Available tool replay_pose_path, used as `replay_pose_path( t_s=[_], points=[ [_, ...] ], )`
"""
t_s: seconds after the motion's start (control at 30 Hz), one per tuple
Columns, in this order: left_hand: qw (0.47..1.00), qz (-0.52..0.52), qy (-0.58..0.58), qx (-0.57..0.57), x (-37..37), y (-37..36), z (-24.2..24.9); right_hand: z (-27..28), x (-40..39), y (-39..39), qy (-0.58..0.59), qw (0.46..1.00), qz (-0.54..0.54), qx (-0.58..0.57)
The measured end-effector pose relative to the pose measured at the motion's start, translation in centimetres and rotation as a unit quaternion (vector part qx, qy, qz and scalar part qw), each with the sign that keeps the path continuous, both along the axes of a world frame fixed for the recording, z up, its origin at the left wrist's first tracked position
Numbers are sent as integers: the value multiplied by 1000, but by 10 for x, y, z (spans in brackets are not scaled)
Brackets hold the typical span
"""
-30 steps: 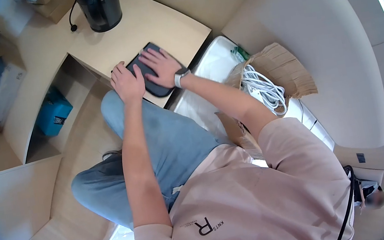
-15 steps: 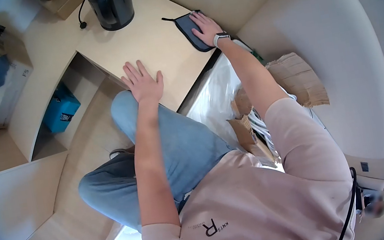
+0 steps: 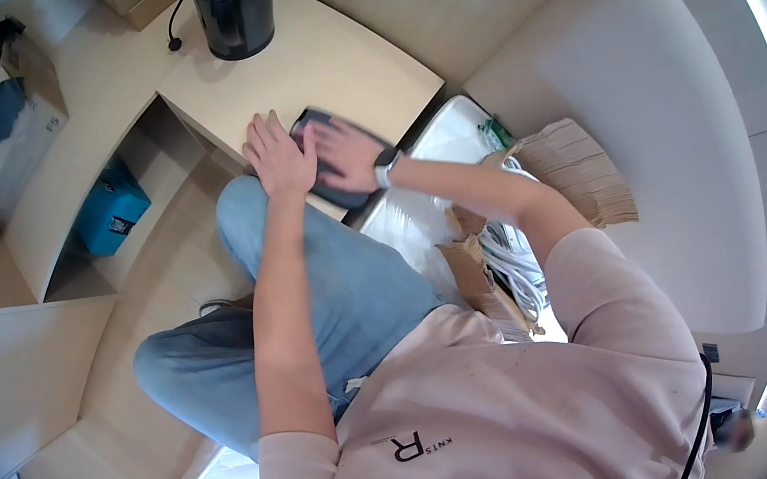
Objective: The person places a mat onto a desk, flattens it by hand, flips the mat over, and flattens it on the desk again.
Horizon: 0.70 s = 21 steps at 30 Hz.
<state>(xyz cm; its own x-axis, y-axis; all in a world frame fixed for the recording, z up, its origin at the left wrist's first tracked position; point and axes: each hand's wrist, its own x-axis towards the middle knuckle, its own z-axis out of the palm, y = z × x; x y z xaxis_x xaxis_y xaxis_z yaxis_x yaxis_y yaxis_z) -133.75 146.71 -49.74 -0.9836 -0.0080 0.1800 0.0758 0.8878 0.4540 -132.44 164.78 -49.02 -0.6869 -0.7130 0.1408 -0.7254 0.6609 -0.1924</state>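
Observation:
My right hand [image 3: 351, 156], blurred by motion and with a watch on its wrist, lies flat on a dark grey cloth [image 3: 354, 196] with black edging. The cloth rests on the pale wooden tabletop [image 3: 342, 49], near its front edge. Right beside it, my left hand [image 3: 282, 160] is laid on the table's edge above my knee, palm down with fingers extended. The thumb of the left hand reaches to the cloth's left side. Part of the cloth is hidden under my right hand.
A black electric kettle [image 3: 236, 10] stands at the back of the table. Below the tabletop, a teal box [image 3: 112, 212] sits in an open shelf. Torn cardboard [image 3: 578, 174] and white cables [image 3: 516, 268] lie to the right. A carton [image 3: 13, 149] with dark plastic is at the left.
My right hand has slid the cloth from the table's far right corner leftward and toward me, close to my left hand. The left hand stays at the table edge.

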Motion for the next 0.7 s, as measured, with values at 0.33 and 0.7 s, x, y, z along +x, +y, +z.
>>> replay_pose_path(
  t_s=[0.33,0.7],
  points=[
    [999,-29,-2,19,14,-17,11,3,15,-21,-12,998,67,-8],
    [999,-42,-8,22,14,-16,11,-3,-94,122,35,991,-129,29]
  ],
)
